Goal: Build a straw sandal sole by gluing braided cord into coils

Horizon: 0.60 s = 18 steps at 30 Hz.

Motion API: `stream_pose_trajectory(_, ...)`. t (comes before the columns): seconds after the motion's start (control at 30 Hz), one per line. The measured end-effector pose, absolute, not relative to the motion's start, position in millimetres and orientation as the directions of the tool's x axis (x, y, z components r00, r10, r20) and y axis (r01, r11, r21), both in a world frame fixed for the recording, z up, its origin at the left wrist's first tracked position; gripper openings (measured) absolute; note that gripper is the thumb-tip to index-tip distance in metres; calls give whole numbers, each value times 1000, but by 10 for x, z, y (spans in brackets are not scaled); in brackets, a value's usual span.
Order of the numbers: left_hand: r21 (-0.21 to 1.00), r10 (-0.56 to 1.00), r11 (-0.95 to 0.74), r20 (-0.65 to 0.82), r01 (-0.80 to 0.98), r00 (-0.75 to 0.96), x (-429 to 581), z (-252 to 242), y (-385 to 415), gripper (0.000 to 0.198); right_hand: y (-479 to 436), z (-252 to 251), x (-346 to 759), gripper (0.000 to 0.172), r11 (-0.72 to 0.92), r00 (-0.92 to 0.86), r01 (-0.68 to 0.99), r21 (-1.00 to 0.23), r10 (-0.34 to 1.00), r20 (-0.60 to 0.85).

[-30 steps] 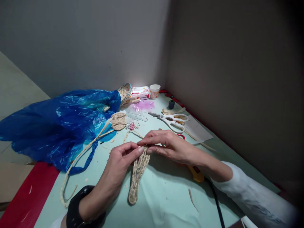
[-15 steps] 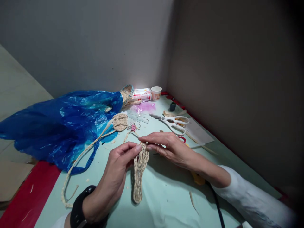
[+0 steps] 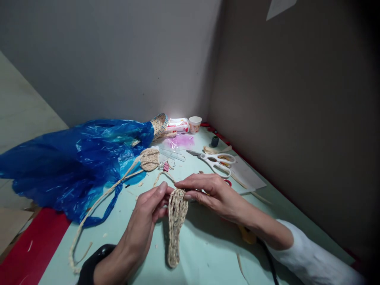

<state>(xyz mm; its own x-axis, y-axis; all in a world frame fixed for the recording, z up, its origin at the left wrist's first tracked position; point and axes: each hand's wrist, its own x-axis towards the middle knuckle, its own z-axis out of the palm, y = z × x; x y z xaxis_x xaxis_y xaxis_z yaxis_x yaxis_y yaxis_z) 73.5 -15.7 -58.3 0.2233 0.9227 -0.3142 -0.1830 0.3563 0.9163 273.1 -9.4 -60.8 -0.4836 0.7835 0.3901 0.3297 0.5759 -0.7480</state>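
Near side: bare table (image 3: 210, 257) gives a low way in, right of the hanging braided piece (image 3: 174, 237), crossed only by a thin loose strip (image 3: 241, 266).
Right limit: yellow tool (image 3: 248, 235) and black cable (image 3: 270, 261) beneath the forearm.
Left: blue bag (image 3: 74, 166) and looped cord (image 3: 97, 202) obstruct.
Beyond right hand (image 3: 215, 194): white-handled scissors (image 3: 214, 161).
Far right: wall (image 3: 285, 103).

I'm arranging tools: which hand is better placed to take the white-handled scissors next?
Likely the right hand: the scissors lie just beyond it; the left hand is farther, across the woven piece.
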Motion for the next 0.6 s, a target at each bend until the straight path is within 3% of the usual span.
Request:
stream_pose_trajectory(0.2, 966, 907, 259, -240, -11, 345, 686, -627, -136, 36, -110, -592, 2725, 26, 590, -510, 365, -720, 774, 376)
stream_pose_trajectory(0.37, 971, 936, 85, -154, 223, 316, 669, -639, -110, 36, -131, -606, 2693, 27, 618, -537, 395, -679, 755, 375)
stream_pose_trajectory(0.6, 982, 947, 143, -172, 121, 271, 695, -654, -115, 31, -128, -618, 2668, 25, 600, -486, 428, -676, 783, 388)
